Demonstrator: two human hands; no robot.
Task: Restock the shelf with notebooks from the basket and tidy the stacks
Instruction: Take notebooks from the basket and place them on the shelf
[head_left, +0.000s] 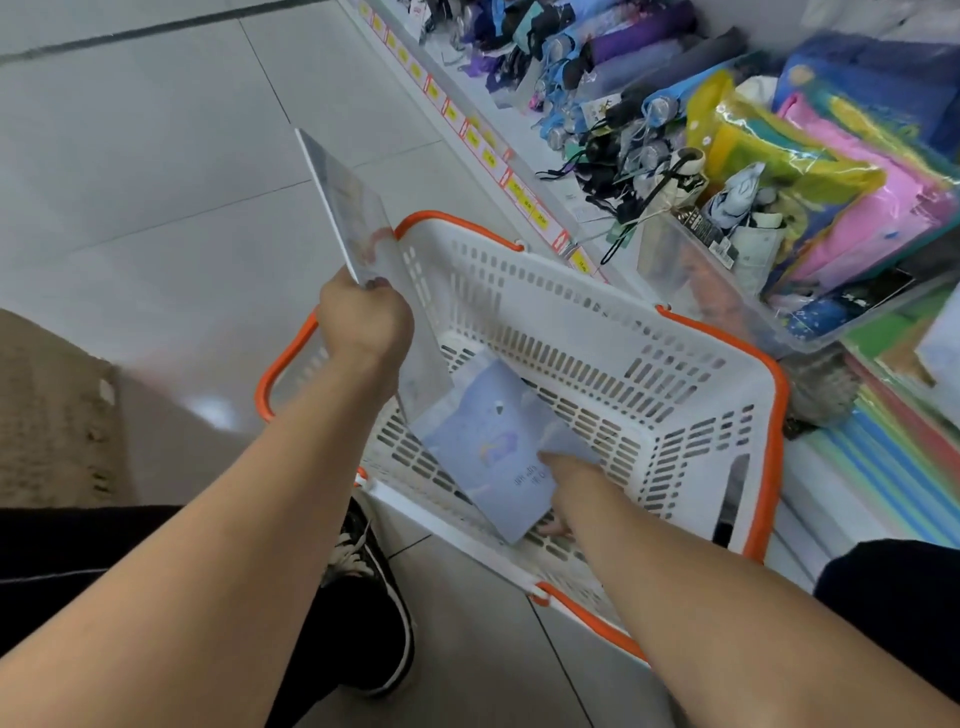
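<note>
A white plastic basket (597, 332) with orange handles stands on the floor beside the low shelf (550, 192). My left hand (363, 322) grips a thin pale notebook (345, 208) by its lower edge, lifted above the basket's left rim. Inside the basket lies a light blue notebook (483, 441), tilted up at its near edge. My right hand (569, 488) reaches into the basket and pinches this blue notebook at its near right corner, thumb on top and fingers underneath.
Folded umbrellas (613, 78) and bright plastic packets (831, 171) crowd the shelf at the upper right. Striped coloured sheets (893, 447) lie at the right edge. My black shoe (374, 597) stands on the tiled floor just left of the basket.
</note>
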